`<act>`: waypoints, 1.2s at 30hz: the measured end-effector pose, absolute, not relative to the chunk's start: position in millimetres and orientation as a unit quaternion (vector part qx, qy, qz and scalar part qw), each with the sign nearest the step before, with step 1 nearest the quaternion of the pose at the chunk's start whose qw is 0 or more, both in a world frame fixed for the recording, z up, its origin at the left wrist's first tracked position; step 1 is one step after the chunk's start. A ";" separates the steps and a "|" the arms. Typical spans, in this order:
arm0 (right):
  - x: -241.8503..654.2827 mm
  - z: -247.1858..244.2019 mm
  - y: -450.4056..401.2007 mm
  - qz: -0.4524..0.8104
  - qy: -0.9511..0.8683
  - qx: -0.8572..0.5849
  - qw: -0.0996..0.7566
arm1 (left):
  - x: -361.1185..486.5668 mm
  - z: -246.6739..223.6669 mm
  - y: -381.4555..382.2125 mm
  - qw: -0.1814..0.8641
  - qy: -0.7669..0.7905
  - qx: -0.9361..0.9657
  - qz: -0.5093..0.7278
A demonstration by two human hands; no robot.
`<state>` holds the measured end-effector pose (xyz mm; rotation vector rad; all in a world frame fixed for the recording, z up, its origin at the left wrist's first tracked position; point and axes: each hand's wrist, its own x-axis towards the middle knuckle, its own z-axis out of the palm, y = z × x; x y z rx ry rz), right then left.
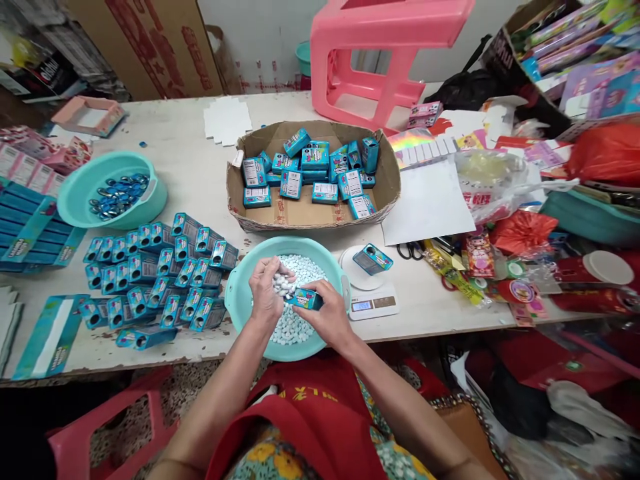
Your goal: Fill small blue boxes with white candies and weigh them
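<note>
Over a teal basin (255,333) of small pale candies (295,327), my right hand (329,315) holds a small blue box (306,298) tilted on its side. My left hand (267,293) is cupped round several whitish candies (284,283) beside the box's left end. Right of the basin, another blue box (373,259) lies on the round plate of a white scale (377,304) with a lit display. Many upright blue boxes (160,267) stand grouped at the left of the basin.
Behind the basin, a cardboard tray (280,217) holds more blue boxes. A teal bowl (113,217) of shiny blue pieces stands at the left. Black scissors (410,251), wrappers and bags lie right. A pink stool (367,40) rests on the table's back.
</note>
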<state>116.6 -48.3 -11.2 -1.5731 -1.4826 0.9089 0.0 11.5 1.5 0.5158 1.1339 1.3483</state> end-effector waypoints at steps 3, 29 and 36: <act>117.6 -6.7 -46.8 0.354 -0.583 -0.614 0.399 | 2.4 8.5 12.0 0.603 0.485 0.245 0.584; 109.5 -13.9 -34.6 0.349 -0.571 -0.616 0.415 | 18.3 1.6 14.6 0.445 0.573 0.410 0.553; 133.4 -17.9 -42.2 0.364 -0.557 -0.623 0.411 | 31.5 -3.2 22.8 0.562 0.515 0.345 0.547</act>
